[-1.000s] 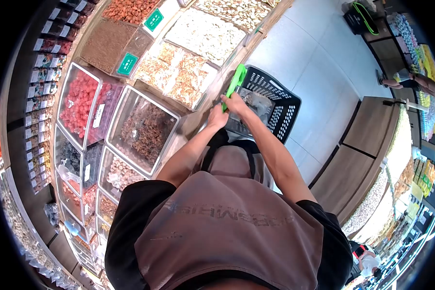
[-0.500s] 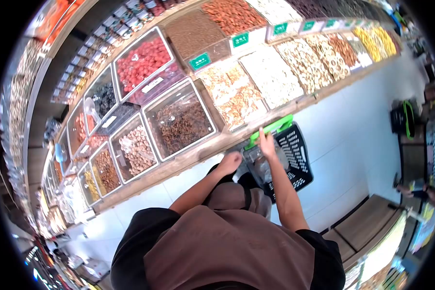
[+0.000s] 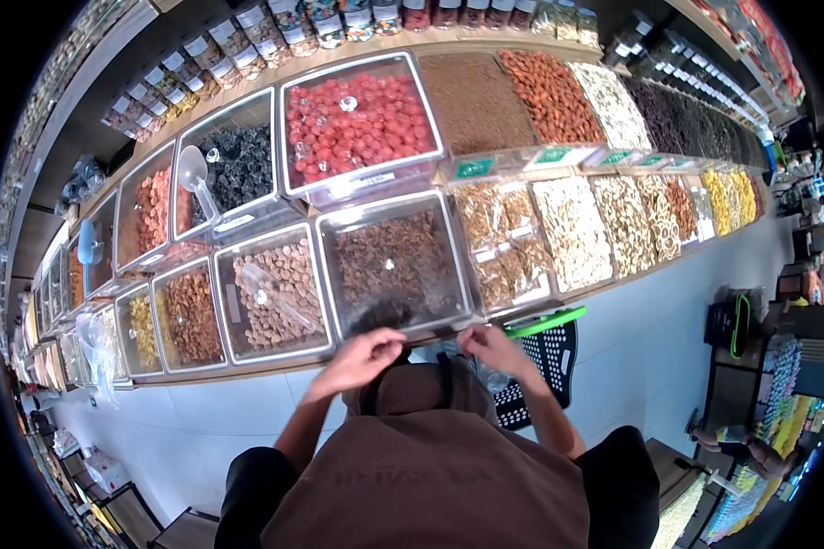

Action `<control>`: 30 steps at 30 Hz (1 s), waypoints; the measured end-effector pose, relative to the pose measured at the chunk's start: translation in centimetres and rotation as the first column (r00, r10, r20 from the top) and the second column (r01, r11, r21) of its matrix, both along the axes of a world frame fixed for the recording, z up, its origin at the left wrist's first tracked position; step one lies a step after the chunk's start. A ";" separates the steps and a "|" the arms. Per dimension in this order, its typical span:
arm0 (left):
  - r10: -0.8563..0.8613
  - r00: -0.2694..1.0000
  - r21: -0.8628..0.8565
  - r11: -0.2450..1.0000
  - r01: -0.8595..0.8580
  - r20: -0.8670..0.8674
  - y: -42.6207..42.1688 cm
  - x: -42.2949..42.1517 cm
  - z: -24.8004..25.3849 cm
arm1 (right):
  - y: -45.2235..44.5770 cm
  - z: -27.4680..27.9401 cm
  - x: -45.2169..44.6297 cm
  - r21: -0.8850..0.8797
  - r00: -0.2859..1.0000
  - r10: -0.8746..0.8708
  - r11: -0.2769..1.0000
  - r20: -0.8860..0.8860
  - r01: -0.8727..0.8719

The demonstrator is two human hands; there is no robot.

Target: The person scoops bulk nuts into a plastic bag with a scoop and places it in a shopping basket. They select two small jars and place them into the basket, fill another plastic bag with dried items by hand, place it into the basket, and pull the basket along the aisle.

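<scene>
Both forearms reach forward to the counter's front edge (image 3: 256, 368), hands apart; left hand (image 3: 364, 360) angled inward, fingers loosely curled; right hand (image 3: 496, 351) facing it, fingers bent, too!

Shop for sure, bulk dry-food sort. Giveaways: rows of clear lidded bins (image 3: 362, 186) full of loose stuff, one heaped with red fruit (image 3: 362, 123). Plastic scoop (image 3: 195, 172) on lid of another. Reddish-brown nuts (image 3: 551, 96) further along, green tags (image 3: 473, 168) on fronts nearby. Labelled jars (image 3: 326, 23) lined up along back. Black shopping basket (image 3: 560, 366) too, pale floor (image 3: 636, 366), more colourful goods (image 3: 783, 425) off right, bit blurry.
</scene>
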State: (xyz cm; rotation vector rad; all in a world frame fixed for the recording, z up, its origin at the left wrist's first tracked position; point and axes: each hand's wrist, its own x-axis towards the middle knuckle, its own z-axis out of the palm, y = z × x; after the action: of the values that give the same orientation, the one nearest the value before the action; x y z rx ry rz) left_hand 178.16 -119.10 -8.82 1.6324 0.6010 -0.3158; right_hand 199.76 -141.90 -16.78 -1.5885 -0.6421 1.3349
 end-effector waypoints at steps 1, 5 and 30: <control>-0.023 0.992 0.110 0.994 0.010 0.122 2.9 1.2 2.8 | 3.0 2.7 2.1 0.007 0.990 0.067 0.998 0.127 -0.068; -0.049 0.953 0.480 0.871 -0.105 0.298 15.4 7.3 10.6 | 14.8 11.5 9.9 0.052 0.815 0.131 0.980 0.565 -0.194; -0.304 0.916 0.844 -0.388 -0.369 0.261 45.2 41.1 13.2 | 58.2 21.4 32.5 0.340 -0.338 -0.452 0.877 0.826 -0.341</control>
State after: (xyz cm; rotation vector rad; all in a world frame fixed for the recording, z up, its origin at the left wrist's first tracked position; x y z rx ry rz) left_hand 219.28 -73.94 4.40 3.3369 0.5281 1.1386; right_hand 232.28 -83.69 4.59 -1.8910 -1.7032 -0.9229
